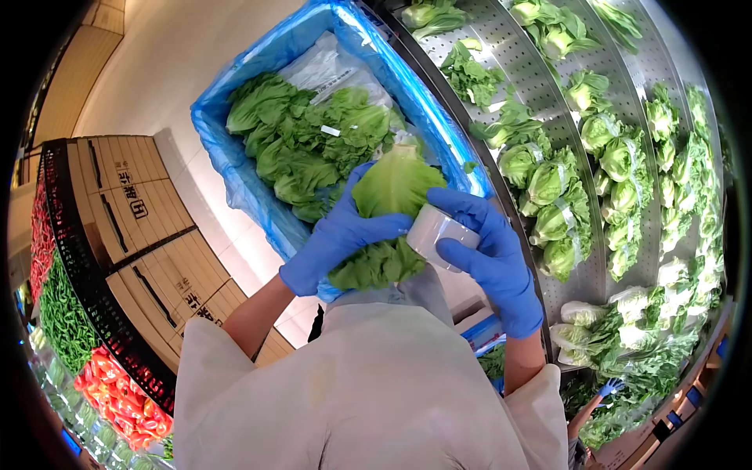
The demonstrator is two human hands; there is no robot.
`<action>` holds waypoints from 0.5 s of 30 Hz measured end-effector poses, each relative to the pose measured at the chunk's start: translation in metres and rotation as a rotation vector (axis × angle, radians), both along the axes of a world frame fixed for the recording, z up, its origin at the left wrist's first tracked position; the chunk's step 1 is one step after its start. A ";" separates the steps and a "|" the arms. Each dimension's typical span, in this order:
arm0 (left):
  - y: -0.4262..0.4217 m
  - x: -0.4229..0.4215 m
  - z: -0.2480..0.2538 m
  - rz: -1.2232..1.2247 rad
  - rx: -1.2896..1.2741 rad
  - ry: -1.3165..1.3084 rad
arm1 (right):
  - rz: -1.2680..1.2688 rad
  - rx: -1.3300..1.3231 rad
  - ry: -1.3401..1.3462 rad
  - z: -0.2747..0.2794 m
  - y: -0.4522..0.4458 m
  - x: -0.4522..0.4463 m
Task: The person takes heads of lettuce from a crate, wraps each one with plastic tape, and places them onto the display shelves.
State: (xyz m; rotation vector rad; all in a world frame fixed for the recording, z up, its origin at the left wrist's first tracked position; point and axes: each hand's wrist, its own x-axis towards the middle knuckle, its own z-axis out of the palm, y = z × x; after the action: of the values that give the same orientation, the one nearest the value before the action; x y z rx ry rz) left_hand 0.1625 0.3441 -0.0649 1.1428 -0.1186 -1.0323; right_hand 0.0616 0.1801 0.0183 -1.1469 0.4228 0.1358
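My left hand (352, 227), in a blue glove, is closed around a head of leaf lettuce (395, 184), its pale stem end pointing away from me and its leaves hanging toward my apron. In my right hand (493, 251), also blue-gloved, a white roll of what looks like tape (440, 237) is gripped between thumb and fingers, right against the lettuce. Beneath and beyond both hands stands a crate lined with blue plastic (219, 149). More lettuce heads (301, 149) and a clear plastic bag (325, 66) lie inside it.
A tiered metal shelf (533, 86) on the right carries several rows of greens, some banded. On the left are a wood-panelled stand (133, 204), green peppers (66, 313) and red peppers (117, 399). Another person's gloved hand (611, 387) reaches into greens at lower right.
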 end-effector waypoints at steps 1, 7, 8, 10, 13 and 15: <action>-0.002 -0.002 -0.003 -0.002 -0.002 0.001 | 0.009 -0.073 0.023 0.002 0.000 -0.001; -0.005 -0.009 -0.005 0.062 -0.173 0.126 | 0.053 -0.251 0.022 0.003 -0.001 -0.005; -0.007 -0.010 -0.006 0.053 -0.155 0.038 | 0.058 -0.303 -0.015 0.001 -0.001 -0.006; -0.009 -0.012 -0.006 0.050 -0.136 -0.050 | 0.063 -0.338 -0.031 -0.002 0.000 -0.005; -0.010 -0.011 -0.005 0.082 -0.069 0.001 | 0.062 -0.366 -0.040 -0.003 0.001 -0.002; -0.008 -0.011 -0.009 0.101 0.010 -0.097 | 0.060 -0.355 -0.025 -0.004 0.001 0.000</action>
State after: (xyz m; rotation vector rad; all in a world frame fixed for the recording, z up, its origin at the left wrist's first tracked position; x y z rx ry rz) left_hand 0.1514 0.3364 -0.0740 1.1960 -0.1314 -0.8894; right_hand 0.0616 0.1814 0.0141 -1.5101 0.4001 0.1012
